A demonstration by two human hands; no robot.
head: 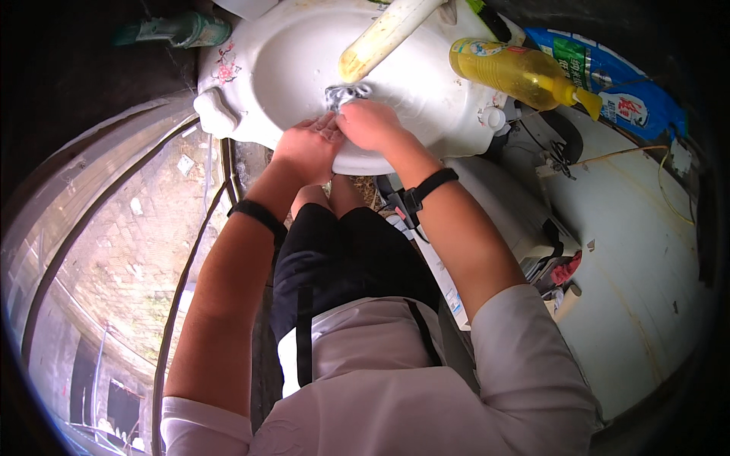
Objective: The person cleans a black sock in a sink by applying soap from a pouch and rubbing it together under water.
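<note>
Both hands meet over the front part of a white ceramic washbasin (285, 62) with floral decoration. A small black-and-white wet thing (345, 94), seemingly a bunched cloth, lies on the basin floor at my right fingertips. My right hand (370, 124) is curled in a fist touching it; its fingers are mostly hidden from above. Against the right hand presses my left hand (311, 147), its fingers together and covered with wet suds. Its palm is turned away, so whether it holds part of the cloth is hidden. Just beyond hangs a stained, off-white spout (385, 43).
On the right rim lies a yellow pump bottle (507, 71), next to a blue printed bag (639, 108). A white soap bar or dish (215, 112) sits on the left rim, below a green tube (199, 31). A white cap (493, 118) rests at the right edge. Cables (562, 157) hang nearby.
</note>
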